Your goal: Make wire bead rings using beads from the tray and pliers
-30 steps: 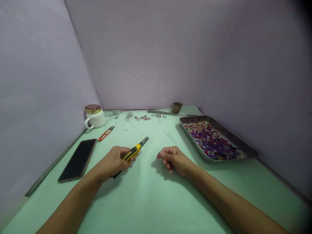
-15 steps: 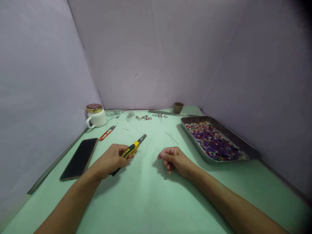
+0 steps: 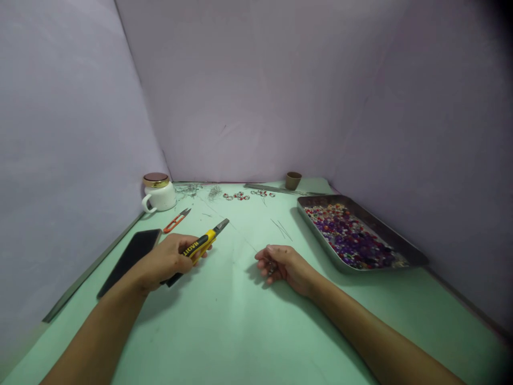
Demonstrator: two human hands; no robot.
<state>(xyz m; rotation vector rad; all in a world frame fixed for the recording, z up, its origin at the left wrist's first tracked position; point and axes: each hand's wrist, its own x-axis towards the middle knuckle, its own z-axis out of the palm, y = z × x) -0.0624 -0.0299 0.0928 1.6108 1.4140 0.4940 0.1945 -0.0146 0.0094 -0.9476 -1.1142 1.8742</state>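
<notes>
My left hand (image 3: 172, 259) is wrapped round pliers with yellow and black handles (image 3: 199, 247). Their narrow metal jaws point up and to the right, above the table. Across from them, my right hand (image 3: 282, 267) is curled palm inward, holding a thin wire (image 3: 246, 240) near its fingertips. A small shiny clear piece (image 3: 271, 267), perhaps beaded, shows between the curled fingers; they partly hide it. The wire runs from this hand back toward the far left of the table.
A metal tray (image 3: 320, 235) of mixed beads stands at right. Cut wires (image 3: 281, 229) lie beside it. Beaded rings (image 3: 236, 196), a wire tangle (image 3: 215, 191) and a brown cup (image 3: 293, 181) sit at the back. At left are a lidded mug (image 3: 160, 198), orange thread snips (image 3: 176, 220) and a phone (image 3: 130, 259).
My left hand has moved left with the pliers, now partly over the phone. The right hand's fingers have loosened and turned, so the shiny piece inside shows.
</notes>
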